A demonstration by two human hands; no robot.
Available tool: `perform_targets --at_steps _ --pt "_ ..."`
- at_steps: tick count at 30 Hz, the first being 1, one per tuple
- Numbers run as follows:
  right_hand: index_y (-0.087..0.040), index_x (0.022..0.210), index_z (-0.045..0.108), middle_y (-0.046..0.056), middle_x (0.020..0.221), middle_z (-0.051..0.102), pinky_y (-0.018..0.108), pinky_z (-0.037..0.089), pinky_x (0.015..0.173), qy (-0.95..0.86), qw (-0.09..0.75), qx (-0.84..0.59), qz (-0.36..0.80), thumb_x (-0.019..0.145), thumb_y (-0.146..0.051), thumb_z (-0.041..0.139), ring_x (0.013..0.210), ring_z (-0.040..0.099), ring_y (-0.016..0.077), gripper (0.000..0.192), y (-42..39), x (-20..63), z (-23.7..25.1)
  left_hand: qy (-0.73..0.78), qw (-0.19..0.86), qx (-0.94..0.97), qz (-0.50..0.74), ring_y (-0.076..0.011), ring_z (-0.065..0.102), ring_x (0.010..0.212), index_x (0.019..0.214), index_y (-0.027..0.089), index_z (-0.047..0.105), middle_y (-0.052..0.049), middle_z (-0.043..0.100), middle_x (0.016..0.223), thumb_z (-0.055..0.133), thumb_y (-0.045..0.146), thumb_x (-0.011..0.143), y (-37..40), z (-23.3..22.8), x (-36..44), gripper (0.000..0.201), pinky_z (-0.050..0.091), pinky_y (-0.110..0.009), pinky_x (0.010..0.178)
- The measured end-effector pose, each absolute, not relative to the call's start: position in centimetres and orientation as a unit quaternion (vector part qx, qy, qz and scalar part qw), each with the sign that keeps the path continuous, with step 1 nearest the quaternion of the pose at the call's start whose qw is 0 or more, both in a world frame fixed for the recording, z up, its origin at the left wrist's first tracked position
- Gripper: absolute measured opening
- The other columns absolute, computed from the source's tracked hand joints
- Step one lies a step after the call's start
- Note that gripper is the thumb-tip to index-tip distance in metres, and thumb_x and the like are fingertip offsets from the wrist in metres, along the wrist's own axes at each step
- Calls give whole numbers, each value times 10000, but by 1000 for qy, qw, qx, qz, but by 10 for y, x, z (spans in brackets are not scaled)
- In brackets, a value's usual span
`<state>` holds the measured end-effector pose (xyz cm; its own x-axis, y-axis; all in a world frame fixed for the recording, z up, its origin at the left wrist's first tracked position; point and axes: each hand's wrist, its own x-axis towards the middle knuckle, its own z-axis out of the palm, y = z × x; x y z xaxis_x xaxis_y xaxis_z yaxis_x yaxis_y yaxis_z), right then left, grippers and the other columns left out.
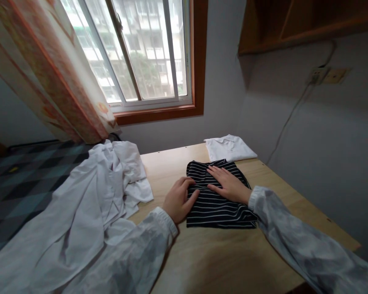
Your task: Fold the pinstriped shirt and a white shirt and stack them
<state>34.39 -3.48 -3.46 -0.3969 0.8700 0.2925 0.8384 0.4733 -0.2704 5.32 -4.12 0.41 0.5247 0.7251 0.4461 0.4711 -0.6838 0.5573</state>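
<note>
A black garment with thin white stripes [219, 210] lies folded into a rough rectangle on the wooden table [199, 261]. My right hand [228, 183] rests flat on its upper part, fingers stretched out towards the upper left. At the garment's left edge is my left hand [180, 198], thumb and fingers apart, the fingertips touching the cloth. Neither hand grips the fabric. Just behind the striped garment, a folded white garment [230, 148] with a collar lies at the table's far corner.
Loose white clothes [88, 204] are heaped over the table's left side and the checked bedding [27, 175]. A patterned curtain [52, 61] hangs by the window [147, 53]. A shelf [270, 45] juts from the right wall, with a cable [286, 122] running down below it.
</note>
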Motion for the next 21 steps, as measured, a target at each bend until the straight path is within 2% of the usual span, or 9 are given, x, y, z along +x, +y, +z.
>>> perform_targets --at_steps 3,7,11,15,17,21 --pt "-237 1746 427 137 1788 433 608 305 1376 -832 209 -512 43 1130 -705 411 1676 381 323 774 -37 342 -34 462 170 790 367 -319 718 1102 1132 214 731 -142 756 1136 610 515 1072 -25 1 62 329 557 -489 1030" --pt "-238 1716 475 148 1766 470 626 314 1365 -830 224 -509 43 1124 -695 434 1654 419 337 749 -38 338 -32 528 224 747 337 -317 750 971 1083 195 754 -140 806 1027 735 603 984 3 -4 84 420 547 -450 943" --pt "-241 1636 568 140 1690 572 618 338 1352 -822 252 -510 27 1126 -643 460 1587 507 342 658 -40 342 -23 499 313 727 353 -297 768 933 999 198 780 -129 835 1000 806 525 923 24 -9 100 336 560 -410 895" --pt "-221 1514 648 153 1567 664 576 419 1299 -768 321 -553 -31 1109 -570 506 1489 584 362 553 -37 361 -15 424 410 691 418 -278 772 943 1026 174 791 -119 842 1030 798 444 896 30 -14 94 300 589 -398 885" --pt "-192 1474 654 186 1517 681 573 463 1255 -735 337 -586 -55 1083 -590 548 1430 617 386 568 -35 371 -18 410 445 659 447 -274 770 938 1017 169 794 -112 840 1017 814 454 873 29 -15 89 319 600 -397 874" --pt "-177 1449 634 201 1409 725 563 551 1141 -705 315 -634 -36 1034 -679 606 1294 697 405 652 -30 380 -33 402 481 616 477 -263 767 912 1017 178 800 -90 831 1002 849 458 826 24 -12 87 342 609 -397 852"
